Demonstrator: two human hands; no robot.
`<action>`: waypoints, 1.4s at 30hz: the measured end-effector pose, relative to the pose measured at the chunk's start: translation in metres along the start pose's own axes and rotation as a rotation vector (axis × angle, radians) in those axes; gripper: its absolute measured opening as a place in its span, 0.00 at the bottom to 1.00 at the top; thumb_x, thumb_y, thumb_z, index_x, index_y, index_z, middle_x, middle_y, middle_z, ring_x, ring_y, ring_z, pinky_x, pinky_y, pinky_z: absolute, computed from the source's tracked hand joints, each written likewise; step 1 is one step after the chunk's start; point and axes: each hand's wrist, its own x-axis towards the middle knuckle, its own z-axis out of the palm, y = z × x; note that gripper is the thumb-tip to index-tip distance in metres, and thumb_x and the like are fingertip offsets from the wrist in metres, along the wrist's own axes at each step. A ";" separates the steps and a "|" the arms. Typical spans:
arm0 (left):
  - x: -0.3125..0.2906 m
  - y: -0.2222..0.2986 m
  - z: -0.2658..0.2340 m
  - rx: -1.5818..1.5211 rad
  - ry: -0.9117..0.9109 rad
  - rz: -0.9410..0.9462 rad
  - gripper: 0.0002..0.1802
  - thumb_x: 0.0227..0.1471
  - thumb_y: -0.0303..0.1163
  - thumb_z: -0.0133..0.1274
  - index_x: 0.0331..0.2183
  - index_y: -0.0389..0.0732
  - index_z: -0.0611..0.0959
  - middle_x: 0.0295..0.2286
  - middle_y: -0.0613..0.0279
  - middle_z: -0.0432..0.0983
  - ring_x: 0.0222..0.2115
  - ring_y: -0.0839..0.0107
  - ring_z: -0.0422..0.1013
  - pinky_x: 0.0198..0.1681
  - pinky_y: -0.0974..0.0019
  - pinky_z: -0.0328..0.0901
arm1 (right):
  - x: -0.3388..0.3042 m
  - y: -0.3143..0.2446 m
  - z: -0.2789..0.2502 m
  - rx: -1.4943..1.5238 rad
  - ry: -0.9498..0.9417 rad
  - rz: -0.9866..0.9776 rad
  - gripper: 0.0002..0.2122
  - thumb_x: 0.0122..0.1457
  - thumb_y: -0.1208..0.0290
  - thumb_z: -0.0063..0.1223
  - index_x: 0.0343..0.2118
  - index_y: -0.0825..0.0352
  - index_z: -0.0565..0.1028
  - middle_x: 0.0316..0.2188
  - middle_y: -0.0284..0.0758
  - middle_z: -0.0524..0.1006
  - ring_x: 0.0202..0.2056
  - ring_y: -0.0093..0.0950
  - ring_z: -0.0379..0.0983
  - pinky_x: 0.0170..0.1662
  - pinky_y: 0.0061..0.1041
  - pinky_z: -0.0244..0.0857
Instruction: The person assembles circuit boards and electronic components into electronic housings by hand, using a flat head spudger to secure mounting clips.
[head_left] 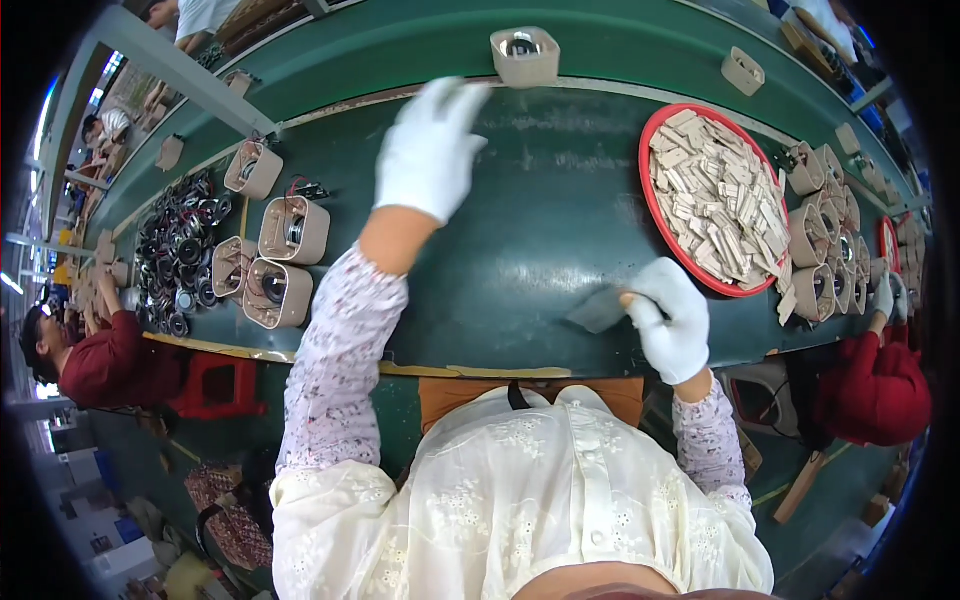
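My left hand (430, 150), in a white glove, reaches out over the far part of the green table with its fingers stretched and nothing in them. Beyond it to the right, a beige open box (525, 62) with a dark round part inside stands on the green belt. My right hand (673, 320), gloved too, is closed low over the near right part of the table. It pinches a flat grey piece (600, 310), blurred, whose exact kind I cannot make out. Just past this hand stands a red round tray (648, 180) heaped with small beige flat pieces (720, 195).
Several beige boxes (293, 230) with round speakers stand at left, beside a pile of black speakers (185, 250). More beige boxes (818, 235) crowd the right. A metal post (180, 80) rises at far left. Co-workers in red (125, 355) sit on both sides.
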 end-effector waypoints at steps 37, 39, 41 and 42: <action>-0.124 0.055 -0.027 -0.204 -0.259 0.816 0.22 0.47 0.32 0.57 0.46 0.62 0.82 0.49 0.81 0.74 0.30 0.75 0.69 0.25 0.71 0.61 | 0.023 0.023 0.066 -0.114 0.030 -0.204 0.11 0.55 0.80 0.59 0.42 0.67 0.80 0.31 0.40 0.83 0.31 0.38 0.81 0.34 0.30 0.74; -0.127 0.064 -0.022 -0.175 -0.223 0.805 0.18 0.48 0.33 0.57 0.43 0.60 0.83 0.48 0.81 0.74 0.29 0.76 0.68 0.24 0.72 0.61 | 0.022 0.018 0.074 -0.178 0.075 -0.177 0.11 0.54 0.80 0.60 0.42 0.66 0.80 0.32 0.40 0.83 0.31 0.38 0.81 0.34 0.31 0.75; -0.132 0.069 -0.022 -0.088 -0.253 0.753 0.13 0.47 0.35 0.58 0.38 0.58 0.85 0.47 0.80 0.74 0.29 0.77 0.69 0.24 0.74 0.61 | 0.022 0.016 0.080 -0.256 0.165 -0.153 0.11 0.55 0.80 0.59 0.42 0.66 0.80 0.34 0.40 0.83 0.32 0.39 0.81 0.35 0.32 0.75; -0.135 0.073 -0.023 -0.091 -0.306 0.721 0.11 0.46 0.36 0.58 0.36 0.54 0.85 0.47 0.78 0.75 0.29 0.78 0.69 0.24 0.73 0.61 | 0.020 0.016 0.081 -0.277 0.178 -0.138 0.11 0.56 0.80 0.59 0.42 0.66 0.80 0.34 0.40 0.83 0.32 0.39 0.81 0.35 0.32 0.75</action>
